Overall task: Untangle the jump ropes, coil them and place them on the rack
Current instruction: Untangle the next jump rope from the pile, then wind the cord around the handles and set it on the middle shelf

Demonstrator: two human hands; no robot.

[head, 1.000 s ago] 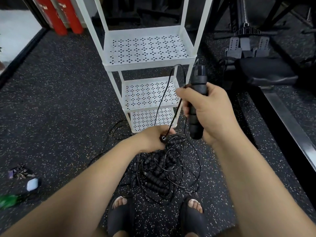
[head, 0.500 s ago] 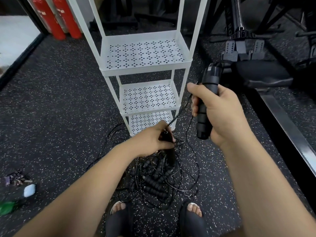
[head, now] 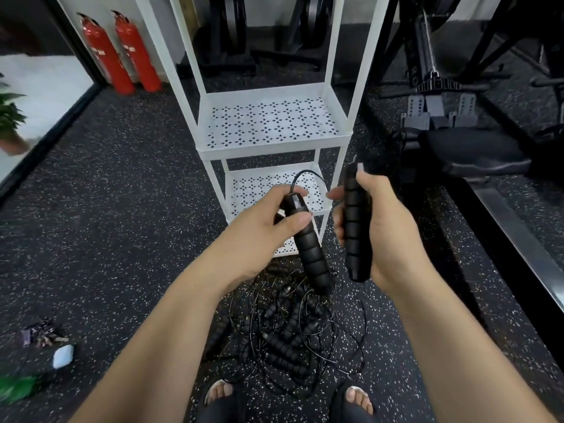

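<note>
Speckled floor [head: 122, 209] bears tangled ropes [head: 290, 340] (rack [head: 271, 151] behind).

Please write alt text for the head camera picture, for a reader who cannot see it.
A person's left hand and right hand each grip a black jump-rope handle, the left handle tilted, the right handle nearly upright. Below them a tangle of ropes lies on the floor before a white rack.

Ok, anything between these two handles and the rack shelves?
Nothing visible. The white rack stands just behind the left handle and the right handle. Whether the cord is clear of the floor pile, I cannot tell.
</note>
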